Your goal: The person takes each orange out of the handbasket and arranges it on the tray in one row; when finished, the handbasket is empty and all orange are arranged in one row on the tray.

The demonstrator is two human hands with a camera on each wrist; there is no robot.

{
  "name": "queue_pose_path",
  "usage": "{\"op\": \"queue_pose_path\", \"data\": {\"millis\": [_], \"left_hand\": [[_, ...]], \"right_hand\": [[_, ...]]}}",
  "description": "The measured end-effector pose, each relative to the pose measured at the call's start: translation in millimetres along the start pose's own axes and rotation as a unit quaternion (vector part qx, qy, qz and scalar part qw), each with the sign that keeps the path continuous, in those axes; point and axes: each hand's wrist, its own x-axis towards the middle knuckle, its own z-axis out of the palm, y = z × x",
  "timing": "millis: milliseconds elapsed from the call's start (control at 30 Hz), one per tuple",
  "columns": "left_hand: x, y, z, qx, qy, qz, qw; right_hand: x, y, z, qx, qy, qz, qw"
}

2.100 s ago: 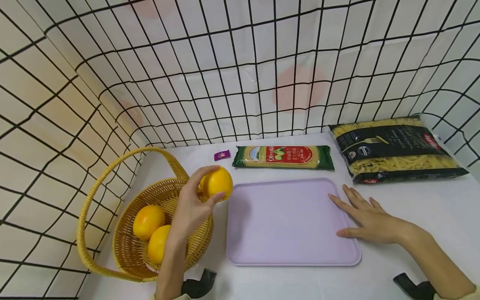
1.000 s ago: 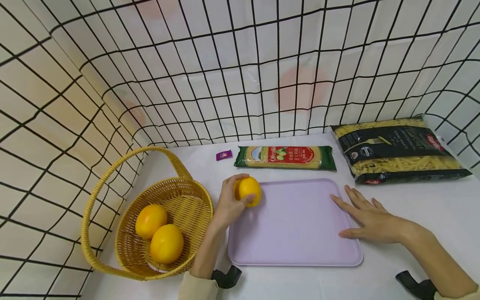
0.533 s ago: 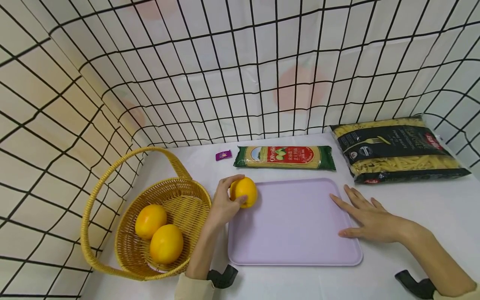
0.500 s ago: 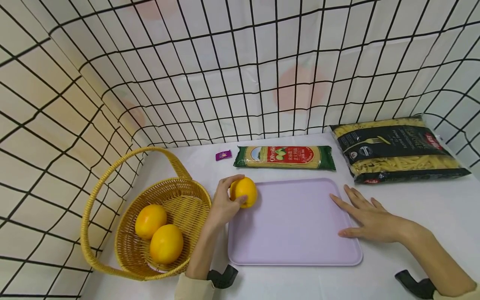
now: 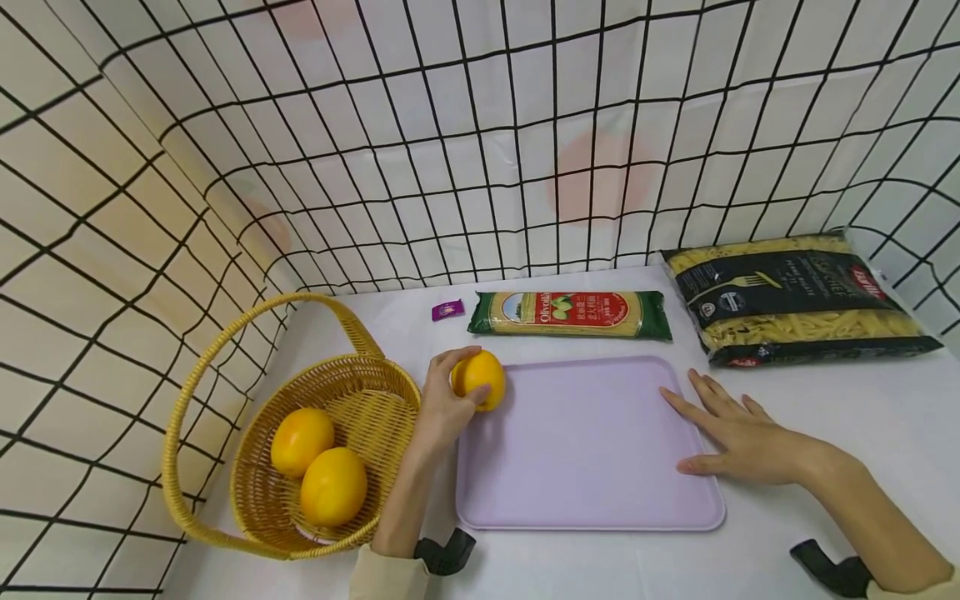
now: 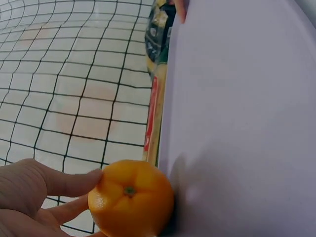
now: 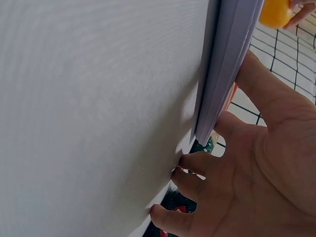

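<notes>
My left hand (image 5: 444, 402) grips an orange (image 5: 483, 379) between thumb and fingers, at the back left corner of a lilac tray (image 5: 592, 450). In the left wrist view the orange (image 6: 132, 200) shows its green stem end, and the thumb presses its side. My right hand (image 5: 742, 433) lies with spread fingers along the tray's right edge. In the right wrist view the thumb of that hand (image 7: 266, 163) touches the tray's rim (image 7: 229, 64), while other fingertips reach down to the white cloth. Two more oranges (image 5: 333, 487) lie in a wicker basket (image 5: 382, 425) at the left.
Behind the tray lies a pack of spaghetti (image 5: 570, 314), with a small purple wrapped sweet (image 5: 447, 310) to its left. A large bag of penne (image 5: 795, 300) sits at the back right. Black wire mesh (image 5: 480, 150) surrounds the table on the back and sides.
The left hand carried the orange from above the basket rightward to the tray's corner, then drew it slightly back left. The right hand stayed in place at the tray.
</notes>
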Motion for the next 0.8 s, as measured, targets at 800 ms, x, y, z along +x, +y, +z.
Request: {"op": "queue_pose_path", "data": {"millis": [800], "left_hand": [[3.6,6.1,-6.0,0.007,-0.03,0.002,0.9995]], "right_hand": [[-1.5,-1.3,-0.7,-0.001,-0.006,0.003,1.0]]}}
